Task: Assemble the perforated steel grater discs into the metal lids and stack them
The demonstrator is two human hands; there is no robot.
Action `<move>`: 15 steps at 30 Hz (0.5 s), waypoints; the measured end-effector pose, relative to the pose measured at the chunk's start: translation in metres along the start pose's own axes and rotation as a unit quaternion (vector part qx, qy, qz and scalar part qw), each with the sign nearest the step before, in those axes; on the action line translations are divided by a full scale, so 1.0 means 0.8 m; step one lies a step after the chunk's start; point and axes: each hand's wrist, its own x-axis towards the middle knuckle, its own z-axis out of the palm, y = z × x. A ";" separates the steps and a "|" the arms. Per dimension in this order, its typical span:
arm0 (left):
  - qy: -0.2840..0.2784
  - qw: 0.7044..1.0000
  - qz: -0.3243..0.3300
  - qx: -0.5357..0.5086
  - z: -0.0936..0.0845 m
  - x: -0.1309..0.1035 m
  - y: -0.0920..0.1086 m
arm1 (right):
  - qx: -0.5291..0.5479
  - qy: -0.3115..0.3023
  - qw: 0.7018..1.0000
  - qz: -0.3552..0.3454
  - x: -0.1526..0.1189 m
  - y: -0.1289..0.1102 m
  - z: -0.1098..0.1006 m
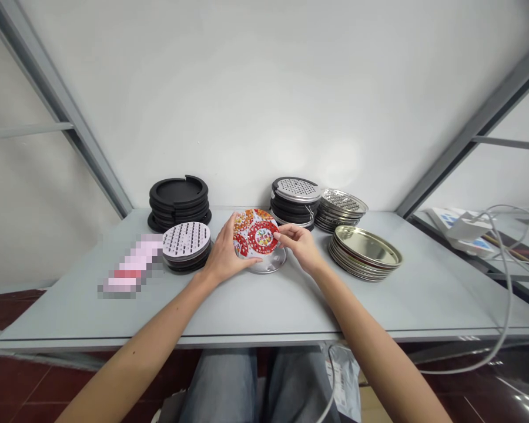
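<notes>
1. Left hand (226, 251) grasps the left side of the printed disc (256, 230), thumb at its lower edge.
2. Right hand (300, 244) pinches the disc's right edge.
3. The disc sits between both hands; a silver plate (268, 265) shows just below, support unclear.
4. Left of the grip: grater stack (186, 241); behind that, black rings (179, 202).
5. Right of the grip: gold-toned plates (365, 245).

Two hands (224, 254) (301, 245); one printed disc (254, 230); three grater-topped stacks (186, 249) (294, 202) (340, 210); one black-ring stack (178, 204); one gold-topped stack (365, 254).
</notes>
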 end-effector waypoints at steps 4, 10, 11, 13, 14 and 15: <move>-0.002 1.000 -0.020 -0.003 0.000 -0.001 -0.001 | 0.000 -0.001 1.000 -0.007 0.000 0.000 0.000; -0.020 0.999 -0.027 0.027 -0.001 0.001 -0.002 | 0.006 -0.010 1.000 -0.010 0.000 0.004 -0.001; -0.023 0.999 -0.026 0.034 -0.001 0.001 -0.003 | 0.005 -0.010 1.000 -0.011 0.000 0.005 -0.001; -0.024 0.998 -0.016 0.053 -0.002 0.000 -0.003 | 0.000 -0.009 1.000 -0.013 0.001 0.006 -0.001; -0.022 0.998 -0.009 0.065 -0.002 0.000 -0.003 | -0.003 -0.008 1.000 -0.013 0.001 0.006 -0.001; -0.018 0.997 -0.002 0.078 -0.002 0.000 -0.003 | -0.006 -0.007 1.000 -0.014 0.001 0.007 -0.001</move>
